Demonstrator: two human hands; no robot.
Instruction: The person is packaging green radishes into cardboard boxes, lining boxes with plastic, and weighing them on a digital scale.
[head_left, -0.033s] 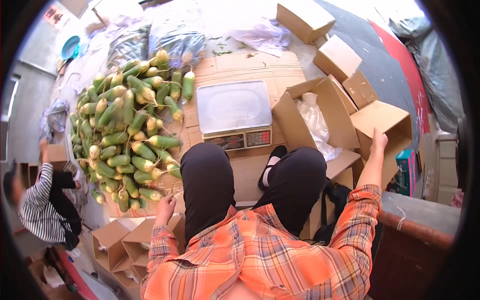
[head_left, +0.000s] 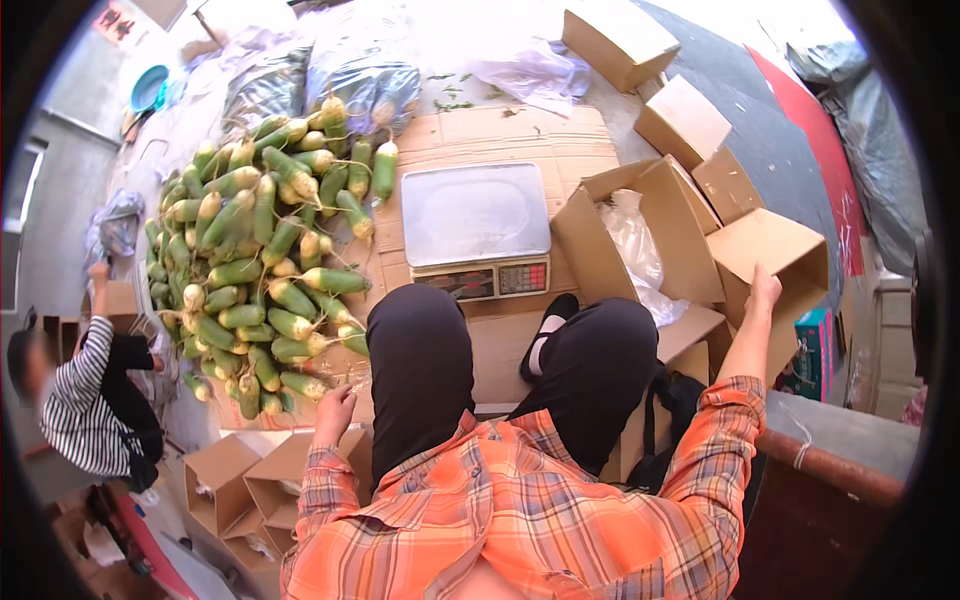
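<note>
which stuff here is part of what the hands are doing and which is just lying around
In hand:
- right hand on a flap of the open cardboard box with a plastic liner
- left hand beside the pile of green radishes
- weighing scale

Lying about:
- closed box
- blue bowl
- small boxes
</note>
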